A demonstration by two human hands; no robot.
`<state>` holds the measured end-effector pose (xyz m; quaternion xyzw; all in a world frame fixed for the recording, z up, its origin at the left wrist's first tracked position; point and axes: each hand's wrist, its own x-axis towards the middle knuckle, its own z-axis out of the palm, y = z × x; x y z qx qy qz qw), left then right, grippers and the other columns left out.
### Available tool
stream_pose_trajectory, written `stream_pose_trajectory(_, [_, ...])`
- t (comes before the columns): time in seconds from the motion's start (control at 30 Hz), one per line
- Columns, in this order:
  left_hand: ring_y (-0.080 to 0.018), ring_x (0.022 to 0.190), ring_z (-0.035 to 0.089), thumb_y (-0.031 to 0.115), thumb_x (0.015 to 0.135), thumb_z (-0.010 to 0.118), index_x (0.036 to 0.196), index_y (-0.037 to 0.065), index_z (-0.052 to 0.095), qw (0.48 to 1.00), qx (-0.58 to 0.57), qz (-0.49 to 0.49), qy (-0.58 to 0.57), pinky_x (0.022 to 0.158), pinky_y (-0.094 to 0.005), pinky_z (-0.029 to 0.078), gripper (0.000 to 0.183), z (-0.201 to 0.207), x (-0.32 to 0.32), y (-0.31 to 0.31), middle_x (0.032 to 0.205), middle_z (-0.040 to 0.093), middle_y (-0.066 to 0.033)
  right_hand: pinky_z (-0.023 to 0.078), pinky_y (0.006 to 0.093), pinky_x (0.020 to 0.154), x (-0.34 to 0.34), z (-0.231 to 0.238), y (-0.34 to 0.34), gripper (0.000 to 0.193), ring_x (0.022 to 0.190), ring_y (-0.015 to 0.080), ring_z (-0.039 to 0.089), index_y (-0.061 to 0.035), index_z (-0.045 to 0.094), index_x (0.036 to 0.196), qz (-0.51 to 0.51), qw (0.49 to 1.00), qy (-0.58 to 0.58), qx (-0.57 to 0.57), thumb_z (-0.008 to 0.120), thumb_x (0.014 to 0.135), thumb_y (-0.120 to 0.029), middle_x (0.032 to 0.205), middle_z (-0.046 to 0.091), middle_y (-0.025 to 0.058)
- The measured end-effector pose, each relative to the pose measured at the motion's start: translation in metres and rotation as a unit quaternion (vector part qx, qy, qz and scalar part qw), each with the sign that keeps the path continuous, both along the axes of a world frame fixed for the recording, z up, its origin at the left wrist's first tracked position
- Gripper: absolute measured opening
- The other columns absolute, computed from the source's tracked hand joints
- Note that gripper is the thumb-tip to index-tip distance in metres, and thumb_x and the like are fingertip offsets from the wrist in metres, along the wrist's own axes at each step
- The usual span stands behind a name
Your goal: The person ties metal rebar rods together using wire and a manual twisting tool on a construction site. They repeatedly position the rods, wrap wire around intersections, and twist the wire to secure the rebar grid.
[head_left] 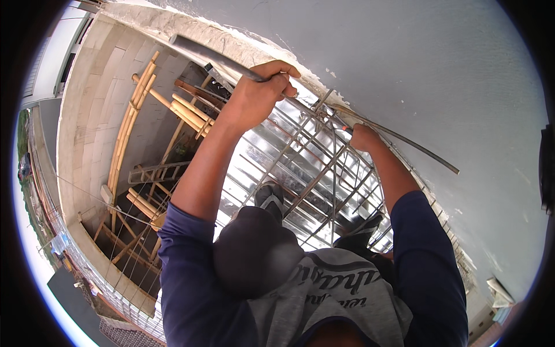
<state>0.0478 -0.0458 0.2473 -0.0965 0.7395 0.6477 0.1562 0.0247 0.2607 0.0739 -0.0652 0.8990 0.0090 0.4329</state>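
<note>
My left hand (261, 95) is closed round a dark grey rod (217, 56), which slants from the upper left toward a rebar grid (312, 136). The fingers of my right hand (364, 137) are curled at the grid's right side, beside the wall. A small orange-red end (346, 129) shows at this fist; the rest of what it holds is hidden. Between my hands several bars cross near the wall. A long, slightly bent dark bar (404, 143) runs from there to the right along the wall.
Shiny ribbed metal decking (277, 156) lies under the grid, with my shoe (270, 196) on it. A grey wall (451, 75) rises on the right. To the left, a deep opening holds bamboo poles (130, 124) and a ladder (159, 173), bordered by a concrete edge (87, 243).
</note>
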Motion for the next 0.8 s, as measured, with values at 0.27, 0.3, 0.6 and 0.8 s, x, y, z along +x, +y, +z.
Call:
stream_pose_trajectory(0.27, [-0.0125, 0.082, 0.059, 0.012, 0.092, 0.044, 0.108, 0.001, 0.061, 0.998, 0.05, 0.033, 0.019, 0.077, -0.0285, 0.047, 0.026, -0.014, 0.018, -0.011, 0.083, 0.065, -0.0076, 0.055, 0.0404, 0.059, 0.025, -0.01, -0.003, 0.052, 0.078, 0.0329, 0.068, 0.0073, 0.063, 0.096, -0.078, 0.991, -0.087, -0.06, 0.065, 0.083, -0.044, 0.093, 0.065, 0.0226])
stream_pose_trajectory(0.3, [-0.0133, 0.085, 0.06, 0.007, 0.091, 0.043, 0.108, 0.001, 0.061, 0.999, 0.041, 0.021, 0.019, 0.082, -0.0286, 0.048, 0.025, -0.014, 0.025, -0.01, 0.086, 0.066, -0.0079, 0.05, 0.0386, 0.043, 0.028, -0.013, 0.001, 0.05, 0.061, 0.0295, 0.066, 0.0081, 0.061, 0.082, -0.128, 0.984, -0.088, -0.087, 0.065, 0.083, -0.042, 0.078, 0.063, 0.0208])
stream_pose_trajectory(0.6, [-0.0137, 0.089, 0.057, -0.002, 0.09, 0.042, 0.105, -0.002, 0.06, 0.998, 0.004, -0.027, 0.063, 0.082, -0.0272, 0.045, 0.025, -0.022, 0.072, -0.015, 0.089, 0.062, -0.0074, 0.036, 0.0331, 0.032, 0.024, -0.004, 0.008, 0.041, 0.036, 0.015, 0.044, -0.0014, 0.048, 0.06, -0.321, 0.898, -0.211, -0.215, 0.065, 0.087, -0.027, 0.049, 0.045, 0.005])
stream_pose_trajectory(0.8, [-0.0153, 0.085, 0.057, 0.001, 0.086, 0.043, 0.104, 0.0, 0.062, 0.994, -0.007, -0.044, 0.096, 0.077, -0.0291, 0.045, 0.026, -0.017, 0.082, -0.006, 0.085, 0.063, -0.0067, 0.038, 0.0325, 0.032, 0.075, -0.026, -0.014, 0.034, 0.038, 0.0147, 0.044, -0.0031, 0.047, 0.063, -0.443, 0.826, -0.182, -0.297, 0.065, 0.086, -0.02, 0.052, 0.046, 0.0052])
